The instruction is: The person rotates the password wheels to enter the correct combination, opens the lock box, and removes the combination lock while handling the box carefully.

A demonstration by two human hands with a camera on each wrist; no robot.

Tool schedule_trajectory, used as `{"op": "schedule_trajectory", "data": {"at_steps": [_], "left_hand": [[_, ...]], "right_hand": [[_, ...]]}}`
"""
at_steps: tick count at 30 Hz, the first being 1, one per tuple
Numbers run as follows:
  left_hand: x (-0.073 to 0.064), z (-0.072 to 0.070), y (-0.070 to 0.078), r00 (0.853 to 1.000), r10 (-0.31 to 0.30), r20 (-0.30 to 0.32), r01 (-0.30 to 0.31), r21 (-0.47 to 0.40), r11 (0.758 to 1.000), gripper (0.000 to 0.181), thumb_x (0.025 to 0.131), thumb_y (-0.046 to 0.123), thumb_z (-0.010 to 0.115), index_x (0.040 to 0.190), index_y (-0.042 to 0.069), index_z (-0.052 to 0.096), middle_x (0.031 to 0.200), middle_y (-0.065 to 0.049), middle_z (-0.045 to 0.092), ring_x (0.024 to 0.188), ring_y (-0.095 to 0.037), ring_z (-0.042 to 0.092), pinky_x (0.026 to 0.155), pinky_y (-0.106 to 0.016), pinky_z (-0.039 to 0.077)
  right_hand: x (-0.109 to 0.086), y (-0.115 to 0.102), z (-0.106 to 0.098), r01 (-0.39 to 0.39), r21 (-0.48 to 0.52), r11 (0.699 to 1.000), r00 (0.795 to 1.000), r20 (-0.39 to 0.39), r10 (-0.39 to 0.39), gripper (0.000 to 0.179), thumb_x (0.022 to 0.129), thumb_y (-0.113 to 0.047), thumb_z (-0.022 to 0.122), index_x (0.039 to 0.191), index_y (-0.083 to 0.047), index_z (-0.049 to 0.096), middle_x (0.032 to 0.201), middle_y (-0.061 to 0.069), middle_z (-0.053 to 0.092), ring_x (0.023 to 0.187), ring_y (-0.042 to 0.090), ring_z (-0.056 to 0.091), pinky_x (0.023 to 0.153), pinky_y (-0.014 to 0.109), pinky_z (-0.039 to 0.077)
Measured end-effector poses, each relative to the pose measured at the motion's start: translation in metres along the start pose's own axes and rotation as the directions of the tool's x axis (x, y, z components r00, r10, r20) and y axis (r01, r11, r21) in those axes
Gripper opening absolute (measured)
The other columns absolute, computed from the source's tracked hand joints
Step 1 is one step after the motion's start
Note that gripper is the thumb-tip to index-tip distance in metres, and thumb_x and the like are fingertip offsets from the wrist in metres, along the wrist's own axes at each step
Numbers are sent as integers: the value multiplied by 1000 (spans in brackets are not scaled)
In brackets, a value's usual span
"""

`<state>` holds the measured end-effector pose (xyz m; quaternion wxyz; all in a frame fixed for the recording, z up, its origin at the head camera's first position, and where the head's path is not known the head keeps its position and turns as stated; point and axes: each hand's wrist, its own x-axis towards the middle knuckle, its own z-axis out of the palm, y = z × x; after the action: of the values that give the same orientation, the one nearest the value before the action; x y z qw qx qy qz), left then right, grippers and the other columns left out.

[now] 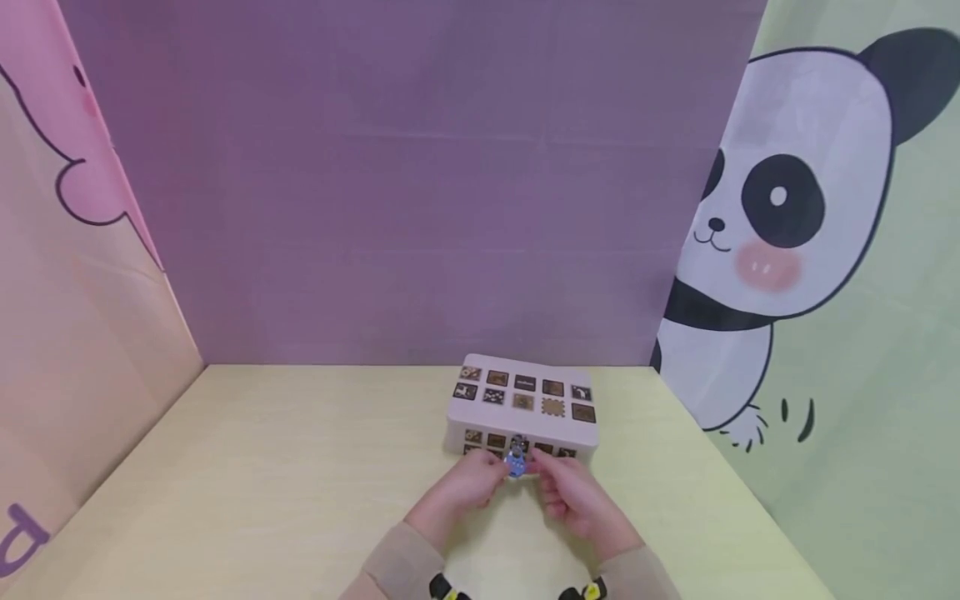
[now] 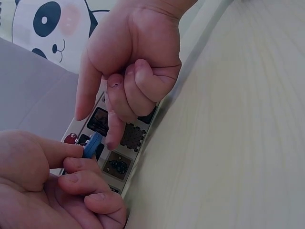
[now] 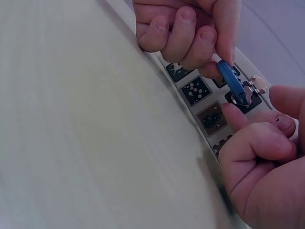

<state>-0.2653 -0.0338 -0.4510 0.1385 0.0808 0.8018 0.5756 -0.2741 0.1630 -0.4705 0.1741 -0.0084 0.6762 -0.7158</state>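
Note:
A small blue padlock (image 1: 516, 465) is at the metal clasp (image 3: 258, 85) on the front of a pale box (image 1: 525, 423) printed with small dark pictures. My left hand (image 1: 476, 480) pinches the padlock between thumb and index finger, as the left wrist view confirms. Close by on the other side is my right hand (image 1: 576, 492), thumb and index finger extended and apart, the other fingers bent in. Its index fingertip (image 3: 233, 117) lies near the padlock's lower end; whether it touches is unclear. The shackle is partly hidden at the clasp.
The box rests on a light wooden table (image 1: 300, 467) near its back edge, lid down. A purple backdrop (image 1: 420, 183) stands behind, with a panda-printed panel (image 1: 862, 375) on the right and a pink-figured panel (image 1: 97, 317) on the left.

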Motion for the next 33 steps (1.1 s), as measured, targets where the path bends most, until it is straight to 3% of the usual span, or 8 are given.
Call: {"op": "schedule_trajectory", "data": {"at_steps": [12,25,33], "left_hand": [[-1,0,-1,1000,24,5,-23,-12,1000,30,105,18,53,88,-5,64,57,7,40,46,-6,29,43,-21,26],[0,0,-1,1000,8,4,-8,-3,1000,29,105,18,53,90,-4,64,57,6,40,46,-7,29,44,-21,26],[3,1,-4,1000,16,7,-16,-4,1000,31,104,17,53,86,-7,61,57,6,41,47,-8,31,45,-22,28]], "right_hand": [[-2,-2,1,3,-21,1000,1000,-6,-3,46,102,-42,59,112,3,67,64,-9,39,52,4,31,45,17,27],[2,3,2,67,-80,995,997,41,-64,28,98,-21,66,109,5,66,63,-8,40,52,5,32,45,18,28],[3,6,5,64,-82,995,997,47,-60,23,98,-18,65,106,4,65,63,-7,39,52,6,32,45,19,28]]}}
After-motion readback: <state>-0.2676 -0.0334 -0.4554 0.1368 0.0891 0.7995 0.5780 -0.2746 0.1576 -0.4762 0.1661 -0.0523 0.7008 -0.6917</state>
